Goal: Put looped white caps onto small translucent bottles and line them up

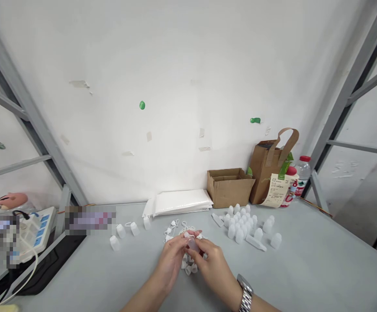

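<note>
Near the front middle of the table, my left hand (172,256) and my right hand (212,260) meet around a small translucent white bottle (193,244). The fingers of both hands are closed on it and hide part of it. Small white caps (188,269) lie under and behind my hands, some with thin loops. To the right stands a cluster of translucent bottles (240,223), with a few lying on their sides. Several capped bottles (134,229) stand apart on the left. A metal-banded watch is on my right wrist.
White flat packages (180,202) lie against the wall, beside an open cardboard box (230,190). A brown paper bag (262,173) and a red-capped bottle (303,173) stand at the back right. On the left are a power strip (42,229) and a black mat (55,264).
</note>
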Demonstrator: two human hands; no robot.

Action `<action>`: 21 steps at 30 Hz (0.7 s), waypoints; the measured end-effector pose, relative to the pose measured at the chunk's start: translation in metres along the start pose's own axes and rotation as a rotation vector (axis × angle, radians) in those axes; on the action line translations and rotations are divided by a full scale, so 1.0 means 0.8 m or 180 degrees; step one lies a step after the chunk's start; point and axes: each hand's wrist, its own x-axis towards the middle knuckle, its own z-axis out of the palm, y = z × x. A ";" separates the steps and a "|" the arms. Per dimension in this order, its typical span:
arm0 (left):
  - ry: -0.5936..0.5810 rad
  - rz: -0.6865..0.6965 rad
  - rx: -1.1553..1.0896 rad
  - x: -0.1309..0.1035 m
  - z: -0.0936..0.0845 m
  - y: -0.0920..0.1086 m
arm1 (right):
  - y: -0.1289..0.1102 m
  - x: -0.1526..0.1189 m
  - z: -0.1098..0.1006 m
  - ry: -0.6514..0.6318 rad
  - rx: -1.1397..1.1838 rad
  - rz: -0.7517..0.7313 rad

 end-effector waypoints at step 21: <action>-0.0073 -0.0284 -0.0518 0.002 -0.002 -0.007 | -0.002 0.007 -0.003 -0.0008 0.0415 0.0430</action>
